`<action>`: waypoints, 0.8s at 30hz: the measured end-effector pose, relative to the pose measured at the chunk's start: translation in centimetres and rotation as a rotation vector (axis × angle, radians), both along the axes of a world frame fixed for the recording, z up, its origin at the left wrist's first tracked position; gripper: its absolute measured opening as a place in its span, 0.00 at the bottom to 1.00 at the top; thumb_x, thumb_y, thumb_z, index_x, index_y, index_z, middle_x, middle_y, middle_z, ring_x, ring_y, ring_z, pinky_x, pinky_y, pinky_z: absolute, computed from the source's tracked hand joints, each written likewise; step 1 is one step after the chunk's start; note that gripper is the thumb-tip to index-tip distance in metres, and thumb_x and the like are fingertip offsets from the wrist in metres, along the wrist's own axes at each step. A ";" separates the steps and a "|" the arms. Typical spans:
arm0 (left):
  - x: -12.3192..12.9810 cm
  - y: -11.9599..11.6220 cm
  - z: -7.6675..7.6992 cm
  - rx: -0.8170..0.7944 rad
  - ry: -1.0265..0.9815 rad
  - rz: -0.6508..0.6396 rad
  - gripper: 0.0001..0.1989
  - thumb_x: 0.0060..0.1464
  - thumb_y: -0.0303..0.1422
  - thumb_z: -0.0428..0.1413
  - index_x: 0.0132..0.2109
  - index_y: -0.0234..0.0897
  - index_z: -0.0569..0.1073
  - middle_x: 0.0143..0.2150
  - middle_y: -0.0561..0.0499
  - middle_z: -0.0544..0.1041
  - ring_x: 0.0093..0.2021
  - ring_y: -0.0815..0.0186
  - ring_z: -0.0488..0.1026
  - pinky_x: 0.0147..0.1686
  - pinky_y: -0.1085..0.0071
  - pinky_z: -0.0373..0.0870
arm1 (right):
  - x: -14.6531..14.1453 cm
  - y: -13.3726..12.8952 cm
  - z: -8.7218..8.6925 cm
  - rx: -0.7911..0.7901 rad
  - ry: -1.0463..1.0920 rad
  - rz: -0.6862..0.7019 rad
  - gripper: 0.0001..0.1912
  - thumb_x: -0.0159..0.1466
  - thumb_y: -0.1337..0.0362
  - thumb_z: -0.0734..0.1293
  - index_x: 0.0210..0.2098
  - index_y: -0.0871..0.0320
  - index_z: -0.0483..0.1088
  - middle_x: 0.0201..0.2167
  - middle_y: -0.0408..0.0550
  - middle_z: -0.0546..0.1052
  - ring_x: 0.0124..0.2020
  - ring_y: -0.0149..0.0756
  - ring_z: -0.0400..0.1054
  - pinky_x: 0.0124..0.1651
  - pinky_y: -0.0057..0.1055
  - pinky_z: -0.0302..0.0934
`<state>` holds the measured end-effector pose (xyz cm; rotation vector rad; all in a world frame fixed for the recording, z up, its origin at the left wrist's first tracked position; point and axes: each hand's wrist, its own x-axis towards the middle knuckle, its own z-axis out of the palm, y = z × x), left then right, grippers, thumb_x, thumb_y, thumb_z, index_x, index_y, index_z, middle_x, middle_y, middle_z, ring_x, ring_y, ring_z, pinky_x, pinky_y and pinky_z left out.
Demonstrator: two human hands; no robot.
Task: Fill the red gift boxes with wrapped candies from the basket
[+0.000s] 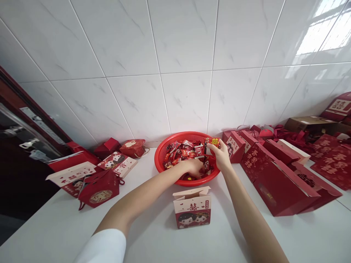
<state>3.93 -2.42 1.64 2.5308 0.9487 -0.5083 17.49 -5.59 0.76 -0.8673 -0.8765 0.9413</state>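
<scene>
Wrapped candies lie (red ones, mostly) beneath both hands.

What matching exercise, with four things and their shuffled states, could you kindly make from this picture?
1. Round red plastic basket
2. Red-and-cream paper box with cartoon faces
3. Left hand
4. Right hand

A. Pinching a red-and-yellow packet
B. Upright in front of the basket
C. Heaped with small wrapped packets
D. Reaching among the packets

1-C; 2-B; 3-D; 4-A
</scene>
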 end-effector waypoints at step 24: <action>-6.0 3.5 -0.4 -0.139 -0.901 0.590 0.19 0.52 0.48 0.62 0.34 0.33 0.81 0.33 0.48 0.82 0.33 0.62 0.76 0.38 0.67 0.71 | 0.0 0.1 0.0 -0.009 0.046 -0.013 0.14 0.48 0.59 0.76 0.33 0.53 0.72 0.32 0.43 0.81 0.32 0.39 0.74 0.39 0.36 0.69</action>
